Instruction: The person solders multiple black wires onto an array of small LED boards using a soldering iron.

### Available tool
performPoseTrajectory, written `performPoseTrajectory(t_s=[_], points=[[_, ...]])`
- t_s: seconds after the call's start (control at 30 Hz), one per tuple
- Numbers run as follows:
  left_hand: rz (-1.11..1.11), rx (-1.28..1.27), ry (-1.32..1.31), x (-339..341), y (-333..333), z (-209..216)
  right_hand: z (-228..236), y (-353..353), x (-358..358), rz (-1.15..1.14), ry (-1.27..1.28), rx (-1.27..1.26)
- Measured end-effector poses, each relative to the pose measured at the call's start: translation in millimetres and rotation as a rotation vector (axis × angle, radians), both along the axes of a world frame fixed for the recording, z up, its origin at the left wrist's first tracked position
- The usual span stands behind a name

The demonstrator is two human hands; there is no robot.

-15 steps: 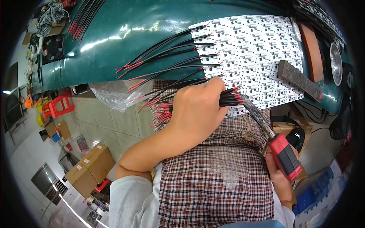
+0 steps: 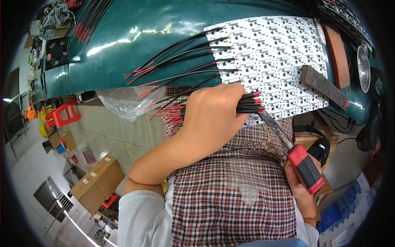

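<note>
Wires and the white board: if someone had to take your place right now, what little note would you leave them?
Left hand: closed around a bundle of black and red wires, held at the near edge of the white circuit board panel.
Right hand: grip on the red and black handle of a soldering iron; its tip points up toward the bundle's ends.
Panel lies on the green table, a grey bar resting on its right side.
Done: several wires already joined along the panel's left edge, fanning out left.
Left: the wires in the bundle are not yet attached.
</note>
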State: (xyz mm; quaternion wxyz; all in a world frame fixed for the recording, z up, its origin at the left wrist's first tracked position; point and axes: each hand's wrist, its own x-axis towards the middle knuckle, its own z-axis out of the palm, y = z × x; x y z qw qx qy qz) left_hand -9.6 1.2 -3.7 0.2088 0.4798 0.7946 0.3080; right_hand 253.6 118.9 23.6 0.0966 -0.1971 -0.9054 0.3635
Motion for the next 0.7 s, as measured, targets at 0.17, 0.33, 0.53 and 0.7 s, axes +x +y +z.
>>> performPoseTrajectory(t_s=[0.17, 0.33, 0.53, 0.7], points=[[-0.003, -0.006, 0.036, 1, 1, 1, -1, 1, 3, -0.046, 0.005, -0.123], [0.004, 0.000, 0.040, 2, 1, 1, -1, -3, 10, -0.139, -0.003, -0.157], [0.003, 0.002, -0.076, -3, 0, 0, -4, -2, 13, -0.098, 0.005, -0.133], [0.050, 0.057, -0.275, -9, -5, -2, 1, -3, 11, -0.080, 0.008, -0.081]])
